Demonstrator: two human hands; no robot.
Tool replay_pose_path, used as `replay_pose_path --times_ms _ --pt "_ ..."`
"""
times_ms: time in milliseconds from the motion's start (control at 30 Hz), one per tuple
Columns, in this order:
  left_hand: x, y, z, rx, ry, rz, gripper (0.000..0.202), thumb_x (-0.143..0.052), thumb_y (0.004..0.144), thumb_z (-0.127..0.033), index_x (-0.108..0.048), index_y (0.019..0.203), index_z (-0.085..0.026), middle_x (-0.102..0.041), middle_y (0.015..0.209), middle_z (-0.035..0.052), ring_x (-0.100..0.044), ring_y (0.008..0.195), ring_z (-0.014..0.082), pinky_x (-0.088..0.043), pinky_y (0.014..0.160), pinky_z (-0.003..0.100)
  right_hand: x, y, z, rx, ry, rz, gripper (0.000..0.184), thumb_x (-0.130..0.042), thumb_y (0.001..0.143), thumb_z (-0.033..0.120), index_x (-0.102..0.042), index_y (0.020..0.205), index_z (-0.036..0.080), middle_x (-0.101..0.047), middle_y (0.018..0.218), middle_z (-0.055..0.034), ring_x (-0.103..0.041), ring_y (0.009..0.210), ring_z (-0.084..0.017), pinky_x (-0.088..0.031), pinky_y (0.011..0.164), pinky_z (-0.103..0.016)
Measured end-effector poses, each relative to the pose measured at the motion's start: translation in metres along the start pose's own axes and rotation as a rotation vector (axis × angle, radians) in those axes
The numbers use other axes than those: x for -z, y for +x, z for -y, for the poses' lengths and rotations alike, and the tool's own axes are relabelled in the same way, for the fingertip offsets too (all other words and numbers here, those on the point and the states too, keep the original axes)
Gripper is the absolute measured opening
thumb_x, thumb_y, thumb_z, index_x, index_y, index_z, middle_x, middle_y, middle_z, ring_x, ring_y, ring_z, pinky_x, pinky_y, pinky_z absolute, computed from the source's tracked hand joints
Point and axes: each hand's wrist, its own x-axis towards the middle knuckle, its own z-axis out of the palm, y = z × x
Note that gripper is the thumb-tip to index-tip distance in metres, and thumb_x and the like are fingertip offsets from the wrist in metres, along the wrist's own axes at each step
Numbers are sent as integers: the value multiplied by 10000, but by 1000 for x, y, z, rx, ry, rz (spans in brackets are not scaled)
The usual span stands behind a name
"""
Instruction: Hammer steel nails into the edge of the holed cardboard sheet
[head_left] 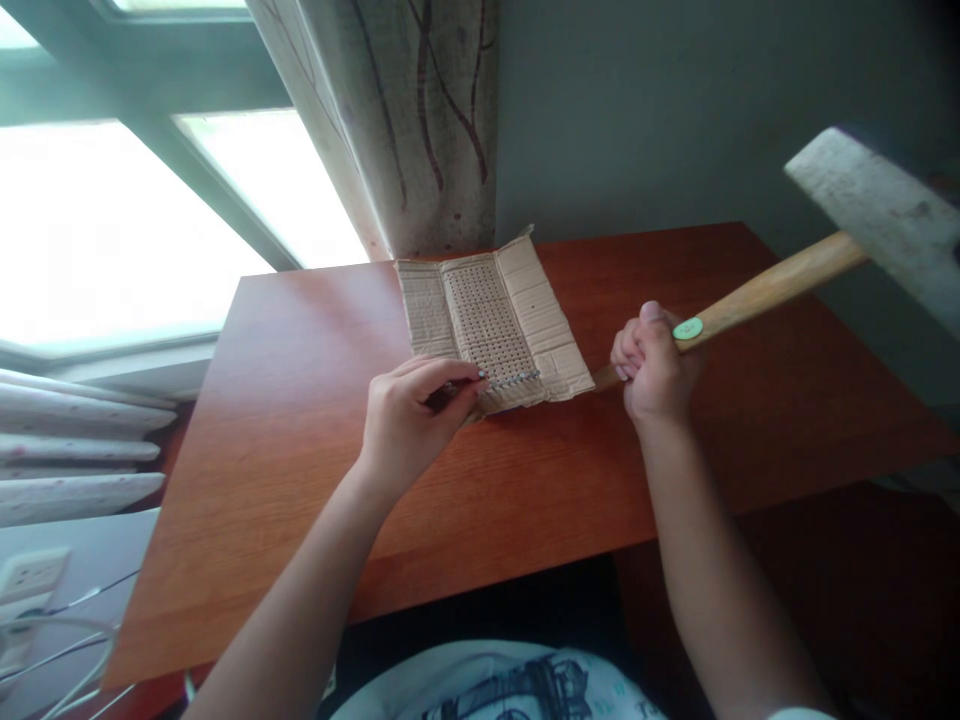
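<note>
A hammer (780,285) with a wooden handle and a broad metal head is gripped in my right hand (660,370), its head raised at the upper right. My left hand (420,410) rests at the near left edge of a creased cardboard sheet (536,320). Thumb and forefinger pinch a small nail, of which just the shiny tip end (481,375) shows. Beside those fingers runs a row of small metal nails (517,380) along the sheet's near part. Rows of holes cover the sheet's middle panel.
The cardboard lies on a reddish-brown wooden table (300,480). Behind the table are a patterned curtain (442,120) and a grey wall (637,120). Windows (112,230) stand to the left. Cables (75,650) and a wall socket (34,575) are at the lower left.
</note>
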Motion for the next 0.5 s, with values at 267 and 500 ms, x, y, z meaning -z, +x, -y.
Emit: replay_pose_path --times_ms 267,500 --pt "-1 0 -1 2 -16 0 52 -733 860 -243 -777 865 -216 -763 801 20 -669 683 137 -549 684 251 -1 3 -1 -1 -39 47 627 -684 900 581 -318 529 232 -286 443 76 -278 355 -66 -192 344 -246" --pt "-2 0 1 -22 -32 18 33 -744 859 -243 -770 853 -226 -774 804 25 -695 723 165 -549 705 284 15 -5 18 -147 -147 263 582 -689 914 562 -379 558 223 -336 458 75 -306 368 -63 -195 345 -233"
